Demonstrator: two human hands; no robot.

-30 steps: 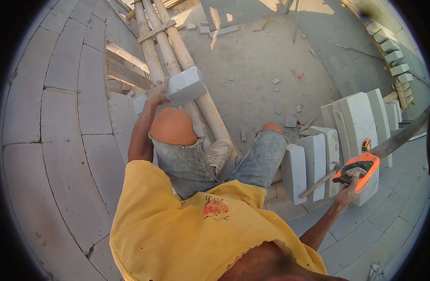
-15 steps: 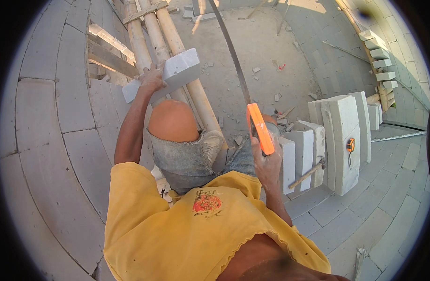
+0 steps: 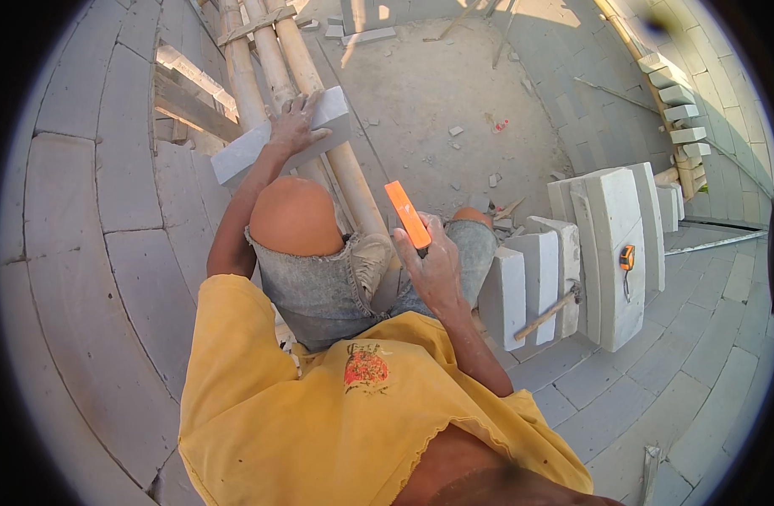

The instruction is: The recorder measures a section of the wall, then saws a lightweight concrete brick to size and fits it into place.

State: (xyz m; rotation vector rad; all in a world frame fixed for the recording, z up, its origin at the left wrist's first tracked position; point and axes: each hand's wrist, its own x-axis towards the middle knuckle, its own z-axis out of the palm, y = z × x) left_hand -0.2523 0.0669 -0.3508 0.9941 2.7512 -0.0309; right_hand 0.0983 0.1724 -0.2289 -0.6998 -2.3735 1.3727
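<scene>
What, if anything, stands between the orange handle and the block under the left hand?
Nothing visible: the gap from the orange handle, in the right hand, to the right end of the block looks open. The left knee lies left of that gap.

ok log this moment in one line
left hand: on pale block | right hand: gripping orange handle | tape measure: on large block

A grey block wall (image 3: 62, 194) bends along the left, another block wall (image 3: 602, 118) stands in shade at right with sunlight patches (image 3: 564, 12), and small rubble (image 3: 456, 131) dots the dusty floor (image 3: 429, 88)
</scene>
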